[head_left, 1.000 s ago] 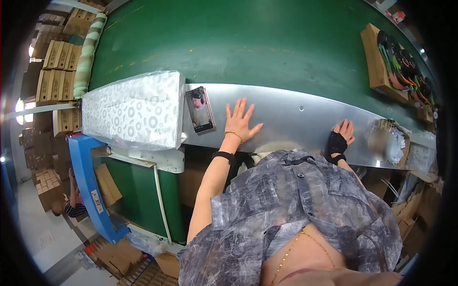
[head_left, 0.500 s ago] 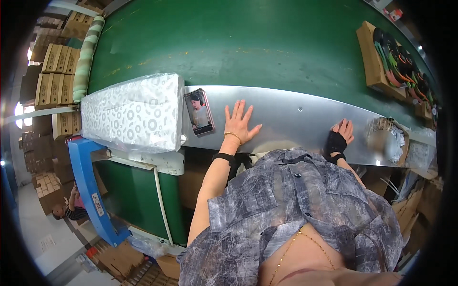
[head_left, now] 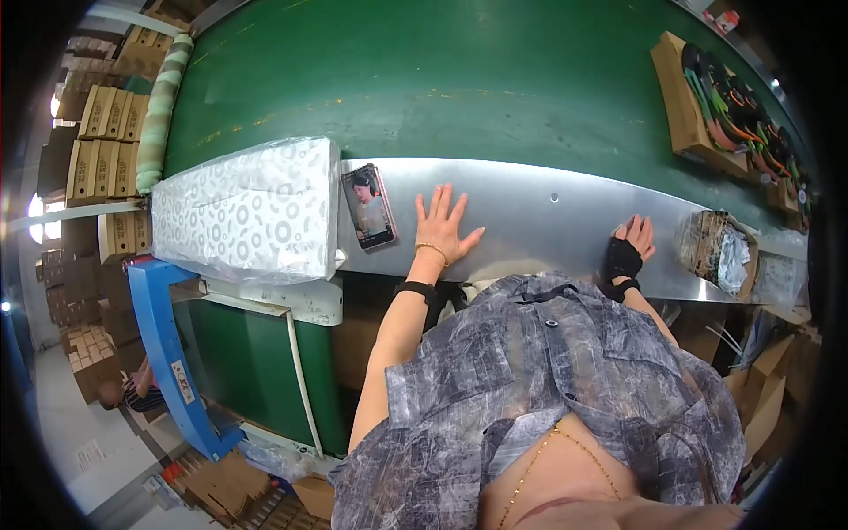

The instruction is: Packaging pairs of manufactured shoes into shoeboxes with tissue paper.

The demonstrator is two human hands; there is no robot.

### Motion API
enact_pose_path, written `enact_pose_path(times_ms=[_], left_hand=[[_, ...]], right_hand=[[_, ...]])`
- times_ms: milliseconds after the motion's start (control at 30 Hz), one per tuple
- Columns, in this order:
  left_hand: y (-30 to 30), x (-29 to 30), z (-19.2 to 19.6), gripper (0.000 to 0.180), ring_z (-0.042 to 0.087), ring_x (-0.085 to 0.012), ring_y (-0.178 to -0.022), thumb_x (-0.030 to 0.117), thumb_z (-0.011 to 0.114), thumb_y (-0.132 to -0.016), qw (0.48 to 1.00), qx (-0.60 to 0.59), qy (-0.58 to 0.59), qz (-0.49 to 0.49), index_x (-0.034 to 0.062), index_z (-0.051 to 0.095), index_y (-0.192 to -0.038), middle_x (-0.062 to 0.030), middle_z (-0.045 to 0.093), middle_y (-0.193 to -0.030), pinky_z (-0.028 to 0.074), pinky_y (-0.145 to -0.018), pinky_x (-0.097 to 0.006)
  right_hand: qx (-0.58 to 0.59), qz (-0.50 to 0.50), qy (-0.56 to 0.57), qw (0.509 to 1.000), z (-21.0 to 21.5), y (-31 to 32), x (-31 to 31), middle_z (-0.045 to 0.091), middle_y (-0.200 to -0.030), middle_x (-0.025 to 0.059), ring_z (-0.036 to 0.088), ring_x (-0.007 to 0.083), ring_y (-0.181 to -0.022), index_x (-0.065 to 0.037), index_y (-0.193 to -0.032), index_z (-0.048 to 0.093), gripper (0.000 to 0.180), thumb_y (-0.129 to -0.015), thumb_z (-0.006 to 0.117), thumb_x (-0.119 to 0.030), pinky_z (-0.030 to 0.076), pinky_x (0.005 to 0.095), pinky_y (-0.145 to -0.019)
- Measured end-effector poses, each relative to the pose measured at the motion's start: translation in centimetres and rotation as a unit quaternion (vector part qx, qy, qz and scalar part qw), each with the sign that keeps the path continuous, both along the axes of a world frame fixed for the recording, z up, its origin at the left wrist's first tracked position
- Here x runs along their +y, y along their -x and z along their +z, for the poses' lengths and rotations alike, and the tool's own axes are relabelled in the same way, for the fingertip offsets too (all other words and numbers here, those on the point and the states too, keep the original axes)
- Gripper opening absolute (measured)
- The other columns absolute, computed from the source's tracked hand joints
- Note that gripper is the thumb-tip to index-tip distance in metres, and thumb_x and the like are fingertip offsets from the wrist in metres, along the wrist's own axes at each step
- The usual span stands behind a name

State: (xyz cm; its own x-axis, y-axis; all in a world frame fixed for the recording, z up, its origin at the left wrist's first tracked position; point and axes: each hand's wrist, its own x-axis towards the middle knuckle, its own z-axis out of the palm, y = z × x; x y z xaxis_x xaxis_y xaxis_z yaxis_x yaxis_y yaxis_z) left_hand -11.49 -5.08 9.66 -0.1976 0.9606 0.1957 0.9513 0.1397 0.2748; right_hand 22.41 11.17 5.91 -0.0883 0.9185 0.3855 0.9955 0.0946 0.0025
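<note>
Left hand (head_left: pixel 441 231) and right hand (head_left: pixel 631 247) rest on the metal plate (head_left: pixel 530 237).
The left is spread, just right of the phone (head_left: pixel 369 208); the right, gloved, has fingers slightly apart. The plate lies near, the green belt (head_left: pixel 424 66) farther away.

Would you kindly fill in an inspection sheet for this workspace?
Surface: metal ledge beside a green work surface with yellowish marks.
Job's things: metal ledge, under left hand and right hand; phone, right of a plastic-wrapped patterned pack.
Clutter: crumpled wrapping at the ledge's right end.
Hands: both palm-down, fingers extended, holding nothing; black fingerless glove on the right.
Cables: none certain; thin white strands at lower right are unclear.
Surroundings: stacked cartons and blue frame at left, another person beyond; carton of coloured items upper right.
</note>
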Motion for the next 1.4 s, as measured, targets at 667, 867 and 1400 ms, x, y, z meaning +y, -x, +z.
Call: enact_pose_path(times_ms=[667,867,1400], left_hand=[[0.0,0.04,-0.14,0.065,0.028,-0.0317,-0.123,0.05,0.057,-0.069,1.0,0.004,0.002,0.004,0.0115,0.046,-0.119,-0.0178,0.033,-0.131,0.014,-0.097,-0.056],[-0.01,0.0,-0.05,0.064,0.028,-0.0312,-0.123,0.05,0.057,-0.069,1.0,0.003,0.006,0.006,0.0117,0.047,-0.119,-0.0176,0.033,-0.131,0.013,-0.098,-0.056],[-0.05,-0.01,0.0,0.064,0.029,-0.0313,-0.122,0.05,0.057,-0.068,1.0,0.008,0.001,0.003,0.0106,0.047,-0.118,-0.0174,0.033,-0.131,0.015,-0.096,-0.057]], right_hand=[[0.002,0.001,-0.005,1.0,-0.43,-0.13,0.06,0.04,-0.127,0.0116,0.035,0.025,-0.118,-0.011,-0.115,0.046,0.04,-0.078,0.047,-0.027,0.025,0.0449,-0.091],[0.008,0.001,0.006,1.0,-0.12,0.03,0.05,0.04,-0.127,0.0111,0.035,0.0253,-0.118,-0.012,-0.114,0.047,0.039,-0.078,0.048,-0.027,0.025,0.0454,-0.091],[0.01,0.008,-0.017,1.0,0.32,0.31,-0.08,0.041,-0.124,0.0122,0.037,0.0256,-0.116,-0.011,-0.113,0.046,0.038,-0.077,0.048,-0.023,0.026,0.0436,-0.088]])
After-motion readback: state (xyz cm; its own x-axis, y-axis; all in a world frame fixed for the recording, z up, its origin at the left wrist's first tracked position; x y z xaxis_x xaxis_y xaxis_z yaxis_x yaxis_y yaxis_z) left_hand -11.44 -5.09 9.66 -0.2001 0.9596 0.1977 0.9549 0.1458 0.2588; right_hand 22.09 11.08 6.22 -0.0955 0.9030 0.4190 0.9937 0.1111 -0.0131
